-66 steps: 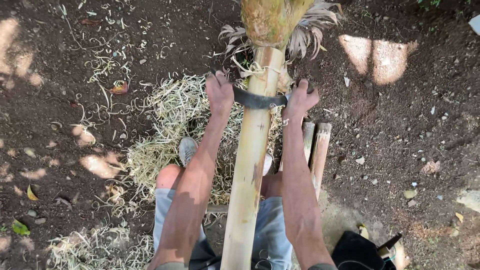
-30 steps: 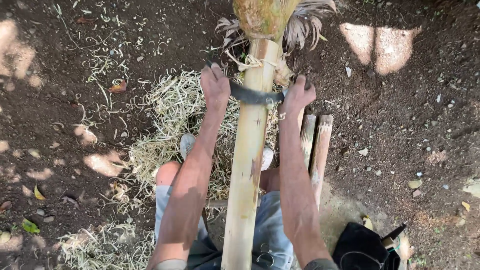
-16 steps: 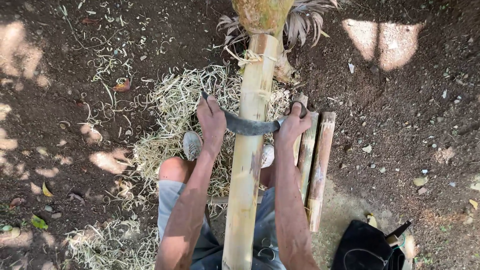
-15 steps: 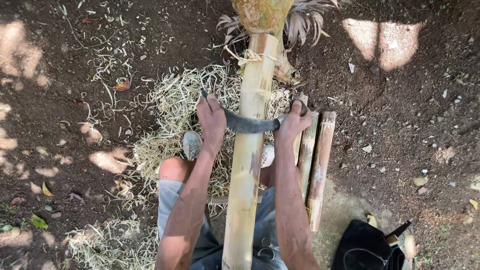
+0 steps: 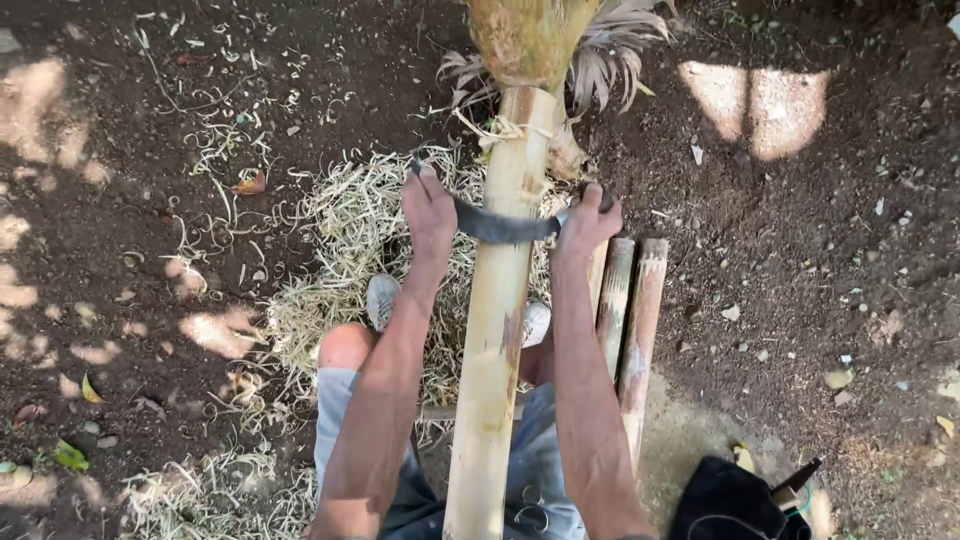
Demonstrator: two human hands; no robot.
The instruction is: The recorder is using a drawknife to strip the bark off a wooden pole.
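Ground (image 5: 150,250): dark soil, with a pile of pale shavings (image 5: 340,230) under and left of my hands.
Pole (image 5: 495,330): my long bamboo pole runs straight away from me, between my knees; its long axis is near vertical in view and its far end meets a husky stump (image 5: 530,35).
Split slats (image 5: 630,320): two lie just right of the pole, parallel to it.
Blade (image 5: 500,225): a dark curved blade lies crosswise on the pole, square to its axis.
Left hand (image 5: 430,205): I have it closed on the blade's left end.
Right hand (image 5: 585,220): I have it closed on the right end; both hands sit level, equally near.

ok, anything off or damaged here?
Nothing stands out. Both hands, left hand and right hand, grip a curved blade across the bamboo pole; shavings litter the soil, and split pieces lie alongside.
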